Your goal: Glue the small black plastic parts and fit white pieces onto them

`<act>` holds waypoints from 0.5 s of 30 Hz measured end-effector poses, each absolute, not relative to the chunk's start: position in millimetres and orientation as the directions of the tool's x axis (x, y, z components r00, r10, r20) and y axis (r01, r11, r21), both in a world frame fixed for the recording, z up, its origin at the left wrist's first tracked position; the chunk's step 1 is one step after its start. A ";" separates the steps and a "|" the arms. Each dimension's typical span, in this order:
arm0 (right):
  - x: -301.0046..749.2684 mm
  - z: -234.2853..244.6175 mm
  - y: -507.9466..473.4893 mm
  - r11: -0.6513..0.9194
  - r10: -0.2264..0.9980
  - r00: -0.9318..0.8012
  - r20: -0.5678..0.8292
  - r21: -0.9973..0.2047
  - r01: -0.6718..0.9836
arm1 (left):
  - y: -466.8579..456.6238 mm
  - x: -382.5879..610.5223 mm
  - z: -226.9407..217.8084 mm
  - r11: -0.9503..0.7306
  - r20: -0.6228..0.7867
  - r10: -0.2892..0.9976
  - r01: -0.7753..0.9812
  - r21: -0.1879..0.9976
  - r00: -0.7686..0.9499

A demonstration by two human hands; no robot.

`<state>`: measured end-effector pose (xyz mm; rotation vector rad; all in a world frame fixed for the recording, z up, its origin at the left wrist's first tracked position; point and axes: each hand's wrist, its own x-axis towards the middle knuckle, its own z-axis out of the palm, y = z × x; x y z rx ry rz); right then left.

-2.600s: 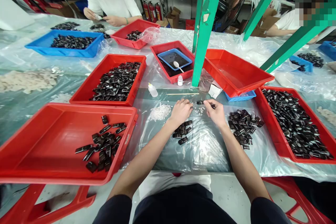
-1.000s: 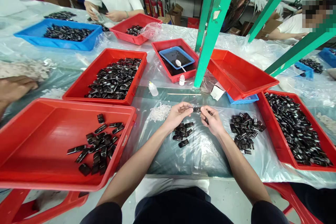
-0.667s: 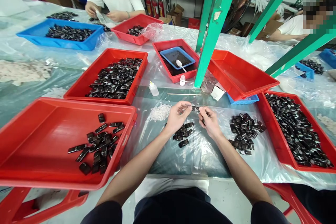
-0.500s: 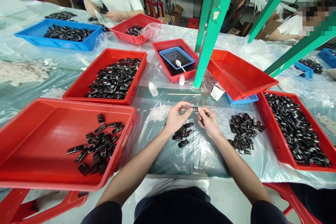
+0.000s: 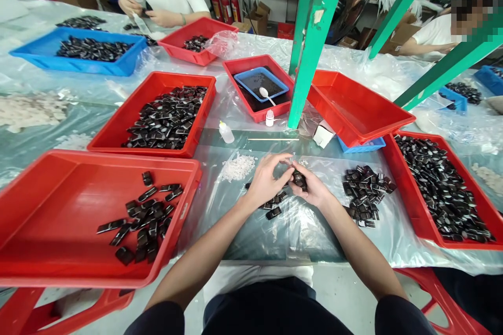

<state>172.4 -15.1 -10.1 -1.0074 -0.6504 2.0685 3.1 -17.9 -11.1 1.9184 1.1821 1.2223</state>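
Hands meet over the middle of the table (image 5: 251, 241), close to its near edge. The left hand (image 5: 264, 182) and the right hand (image 5: 314, 191) are pressed together, fingers curled inward, and between them sits a small black piece (image 5: 299, 180). The right hand's fingers are closed around it from below and behind; the left hand's fingers (image 5: 283, 159) bend over it from the other side, touching it or nearly so. Only the top of the piece shows, so which way its long axis runs cannot be told with certainty; the visible part seems to lie roughly along the line from the right palm toward the left fingertips.

Just under the left hand, on the clear plastic sheet, lies a small cluster of black pieces (image 5: 274, 205), their long axes mostly running left to right. A larger heap of black pieces (image 5: 365, 193) lies to the right of the right hand, near the red tray on the right (image 5: 396, 178), which is full of the same parts. A pile of white bits (image 5: 237, 166) lies just beyond the left hand, with a small dropper bottle (image 5: 227, 132) farther back. At the near left corner stands a big red tray (image 5: 58, 267) with a scatter of black parts. A green post (image 5: 308, 42) rises from the far side.
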 end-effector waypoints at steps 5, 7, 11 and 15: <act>182.7 -4.3 -11.0 -0.538 0.835 -0.385 -0.393 -0.732 -0.419 | -5.7 -13.4 -10.3 -0.408 0.290 0.910 0.519 0.751 0.295; 186.7 -4.2 -9.0 -0.493 0.863 -0.343 -0.371 -0.768 -0.409 | -4.3 -17.9 -8.3 -0.446 0.208 0.885 0.632 0.634 0.416; 192.0 -5.6 -6.6 -0.362 0.927 -0.237 -0.292 -0.865 -0.348 | -8.3 -18.4 -5.9 -0.506 0.040 0.826 0.710 0.489 0.562; 196.7 -5.7 -5.4 -0.298 0.945 -0.207 -0.251 -0.924 -0.239 | -10.8 -14.1 -11.6 -0.548 0.011 0.784 0.682 0.484 0.621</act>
